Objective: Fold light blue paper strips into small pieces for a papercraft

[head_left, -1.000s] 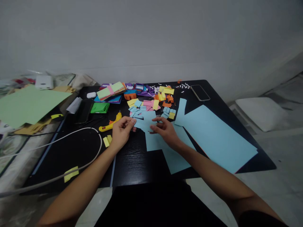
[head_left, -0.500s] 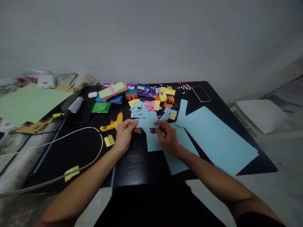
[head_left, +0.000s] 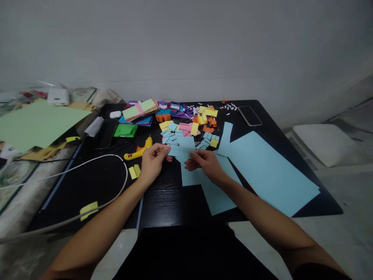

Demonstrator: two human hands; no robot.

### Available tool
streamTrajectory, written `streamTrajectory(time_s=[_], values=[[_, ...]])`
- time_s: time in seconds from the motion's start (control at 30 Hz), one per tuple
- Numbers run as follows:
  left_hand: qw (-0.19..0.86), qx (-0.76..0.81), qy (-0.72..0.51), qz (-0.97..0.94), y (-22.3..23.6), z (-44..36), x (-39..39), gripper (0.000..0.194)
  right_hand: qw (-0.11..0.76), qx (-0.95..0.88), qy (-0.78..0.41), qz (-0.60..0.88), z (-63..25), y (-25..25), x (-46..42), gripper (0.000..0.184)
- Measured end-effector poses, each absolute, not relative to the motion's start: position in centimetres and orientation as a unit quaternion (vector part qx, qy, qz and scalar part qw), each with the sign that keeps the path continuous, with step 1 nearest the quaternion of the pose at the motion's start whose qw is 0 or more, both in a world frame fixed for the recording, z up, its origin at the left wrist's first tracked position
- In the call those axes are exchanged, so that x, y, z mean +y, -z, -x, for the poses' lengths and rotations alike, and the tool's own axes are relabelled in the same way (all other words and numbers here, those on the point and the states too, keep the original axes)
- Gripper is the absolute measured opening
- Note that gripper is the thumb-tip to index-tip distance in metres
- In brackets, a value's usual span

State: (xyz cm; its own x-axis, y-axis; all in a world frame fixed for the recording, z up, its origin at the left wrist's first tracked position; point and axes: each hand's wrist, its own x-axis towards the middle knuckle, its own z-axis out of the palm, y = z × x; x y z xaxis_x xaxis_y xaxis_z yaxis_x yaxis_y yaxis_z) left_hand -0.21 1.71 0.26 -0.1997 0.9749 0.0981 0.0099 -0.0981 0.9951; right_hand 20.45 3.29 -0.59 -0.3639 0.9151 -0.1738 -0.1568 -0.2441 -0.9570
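Between my hands is a small light-blue paper strip (head_left: 179, 151), held level above the table. My left hand (head_left: 153, 159) pinches its left end between thumb and fingers. At the other end, my right hand (head_left: 205, 163) has its thumb and fingers closed on the strip. Beneath it lie more light-blue paper pieces, among them a sheet (head_left: 190, 177) partly covered by my right hand and another sheet (head_left: 218, 198) under my right forearm. Small folded blue pieces (head_left: 171, 136) sit just beyond the strip. A yellow glue gun (head_left: 140, 151) lies beside my left hand.
Large light-blue sheets (head_left: 271, 171) lie at the right, with a phone (head_left: 250, 116) behind them. Colored paper scraps (head_left: 186, 112) cover the back of the table (head_left: 163, 210). A white cable (head_left: 124, 171) loops at the left, near green folded paper (head_left: 126, 130).
The strip stays between both hands and now tilts slightly differently. My right-hand fingers have shifted a little on its right end. The whole view has moved slightly.
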Motion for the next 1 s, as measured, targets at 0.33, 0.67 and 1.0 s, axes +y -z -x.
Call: streamTrajectory(time_s=[0.33,0.67,1.0], values=[[0.409,0.531,-0.566,-0.480,-0.7,0.2,1.7,0.031,0.390,-0.464,-0.689,0.396,-20.6,1.2,3.6,0.051],[0.460,0.524,-0.519,-0.494,-0.9,1.1,2.2,0.027,0.417,-0.463,-0.671,0.402,-20.6,1.5,4.0,0.051],[0.523,0.460,-0.363,-0.619,-1.5,1.9,2.2,0.022,0.401,-0.498,-0.665,0.386,-20.9,1.4,4.0,0.046]])
